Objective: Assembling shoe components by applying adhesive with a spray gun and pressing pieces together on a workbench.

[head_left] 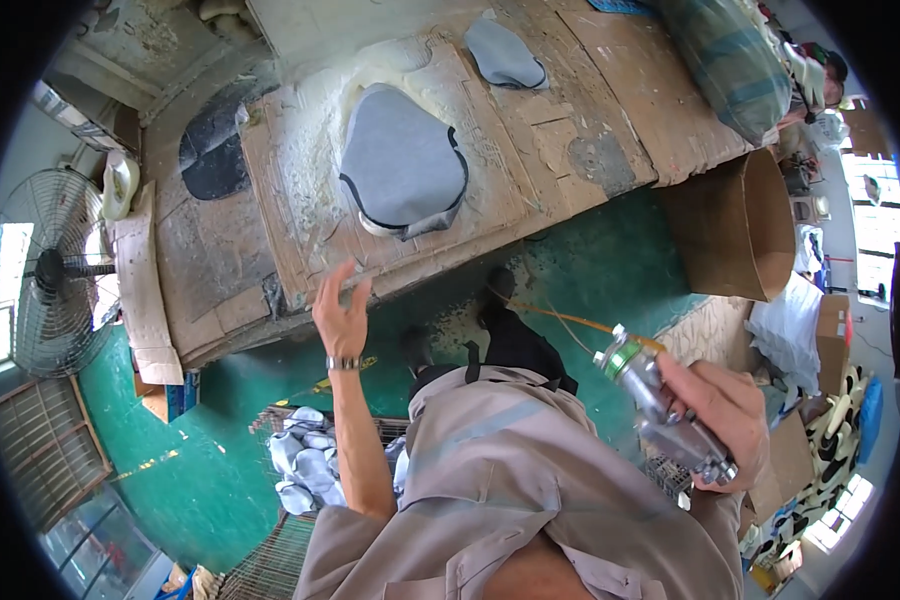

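My right hand point(722, 405) is wrapped round a metal spray gun point(642, 385) with a green ring at one end, held off to the right of my body. An orange hose point(570, 318) trails from near the gun across the floor side. My left hand point(342, 310), with a watch on the wrist, is raised near the table's front edge, fingers apart and holding nothing. Just beyond it, a large rounded grey fabric piece point(402, 160) with black edging lies on the cardboard-covered table point(510, 190). A smaller grey piece point(503, 55) lies farther back to the right.
Pale dried residue surrounds the large piece. A wire basket of several grey pieces point(305, 460) stands below my left forearm. A large fan point(50, 265) stands at the left. An open cardboard box point(735, 225) and a plastic-wrapped bundle point(720, 70) are at the right.
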Demonstrator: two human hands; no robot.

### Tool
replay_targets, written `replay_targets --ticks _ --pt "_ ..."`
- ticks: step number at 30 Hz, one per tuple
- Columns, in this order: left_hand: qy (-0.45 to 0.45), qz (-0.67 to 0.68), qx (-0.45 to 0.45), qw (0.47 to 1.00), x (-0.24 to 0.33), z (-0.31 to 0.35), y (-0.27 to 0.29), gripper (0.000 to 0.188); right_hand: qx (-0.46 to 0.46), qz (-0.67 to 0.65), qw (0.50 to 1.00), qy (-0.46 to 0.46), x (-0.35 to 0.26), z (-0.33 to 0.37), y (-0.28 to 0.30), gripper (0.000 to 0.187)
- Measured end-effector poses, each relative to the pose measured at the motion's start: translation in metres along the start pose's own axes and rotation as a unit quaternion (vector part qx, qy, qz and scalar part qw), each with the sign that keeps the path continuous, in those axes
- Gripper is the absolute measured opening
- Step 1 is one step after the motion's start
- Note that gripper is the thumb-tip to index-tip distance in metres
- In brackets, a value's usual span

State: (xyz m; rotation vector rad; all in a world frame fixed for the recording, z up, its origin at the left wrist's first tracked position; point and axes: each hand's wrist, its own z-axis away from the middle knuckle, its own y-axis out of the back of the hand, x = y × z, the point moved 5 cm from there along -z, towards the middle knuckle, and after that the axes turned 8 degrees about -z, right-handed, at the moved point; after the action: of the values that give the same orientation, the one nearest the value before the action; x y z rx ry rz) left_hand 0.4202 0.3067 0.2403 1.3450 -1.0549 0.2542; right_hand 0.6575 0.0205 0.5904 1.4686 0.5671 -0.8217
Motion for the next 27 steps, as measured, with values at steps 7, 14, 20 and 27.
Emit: replay_targets --ticks 7,14,20,27 --pt "0.181 -0.144 -0.270 0.935 -0.235 0.198 -0.030 0.041 0.094 0.089 0.978 -0.162 -0.045 0.013 -0.035 0.062" --pt "0.521 0.015 -0.382 0.763 -0.385 0.386 -0.053 0.048 0.206 0.127 0.942 -0.233 -0.100 0.021 -0.080 0.062" --pt "0.663 0.212 -0.236 0.678 -0.381 0.361 -0.067 0.044 0.179 0.161 0.949 -0.203 -0.124 0.021 -0.102 0.060" --pt "0.561 0.221 -0.218 0.767 -0.362 0.319 -0.066 0.039 0.201 0.116 0.967 -0.101 -0.154 -0.002 -0.128 0.064"
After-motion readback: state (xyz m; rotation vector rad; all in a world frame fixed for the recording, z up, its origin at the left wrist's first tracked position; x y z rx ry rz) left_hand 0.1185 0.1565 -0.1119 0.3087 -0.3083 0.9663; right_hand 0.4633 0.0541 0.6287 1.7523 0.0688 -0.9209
